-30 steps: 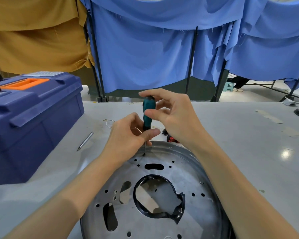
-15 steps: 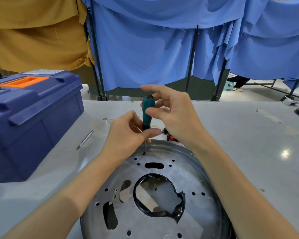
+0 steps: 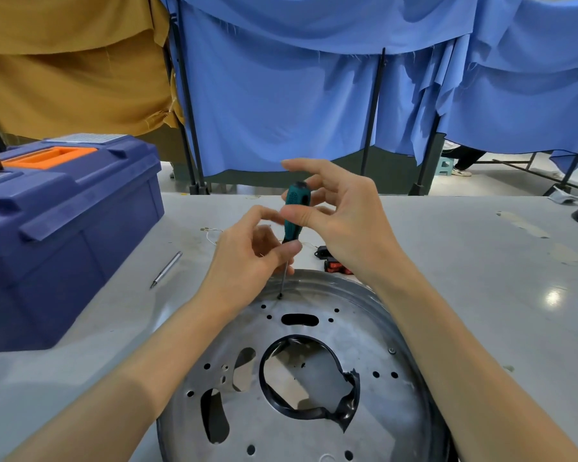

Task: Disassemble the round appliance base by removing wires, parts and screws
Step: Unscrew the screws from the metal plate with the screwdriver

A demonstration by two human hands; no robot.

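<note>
Head cam: your right hand [image 3: 344, 225] & left hand [image 3: 247, 258] are pinching the screwdriver [image 3: 294, 211], so it's standing straight on the base [image 3: 264, 438]'s 12 o'clock screw [image 3: 280, 296].

Bright, even light is falling from overhead, leaving only soft, pale shadows beside the toolbox [image 3: 64, 235] and under the forearms [image 3: 167, 355]. A white glare spot is glinting on the worktop [image 3: 481, 261] at the right, and the metal base [image 3: 397, 411] is catching dull streaks of sheen. Wide-angle distortion is bowing the curtain poles [image 3: 372, 121] outward and stretching the edges — the centre is showing sharp, the far background slightly soft.
</note>
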